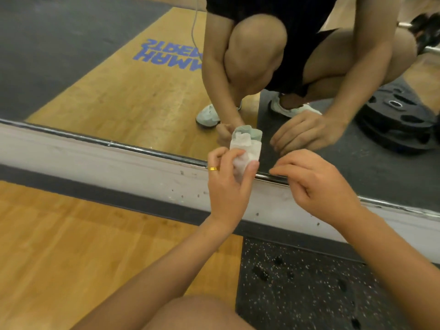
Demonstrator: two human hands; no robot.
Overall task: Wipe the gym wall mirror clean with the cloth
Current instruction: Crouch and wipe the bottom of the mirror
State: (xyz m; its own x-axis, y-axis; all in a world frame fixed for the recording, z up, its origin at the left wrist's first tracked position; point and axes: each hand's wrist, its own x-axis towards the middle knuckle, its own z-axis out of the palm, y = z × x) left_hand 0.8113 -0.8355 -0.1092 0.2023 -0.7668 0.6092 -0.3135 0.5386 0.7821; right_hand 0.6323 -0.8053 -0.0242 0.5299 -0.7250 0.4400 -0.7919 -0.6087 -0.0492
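Observation:
The gym wall mirror fills the upper part of the view, its metal bottom edge running diagonally just above a white baseboard. My left hand, with a gold ring on one finger, grips a bunched white cloth whose top rises in front of the mirror's lower edge. My right hand hovers just right of the cloth with fingers loosely curled, holding nothing, fingertips close to the mirror's bottom rail. The mirror reflects a crouching person, both hands and the cloth.
The white baseboard carries small dark specks. Below it lie a wooden floor on the left and black speckled rubber matting on the right. Stacked black weight plates show in the reflection. My knee is at the bottom.

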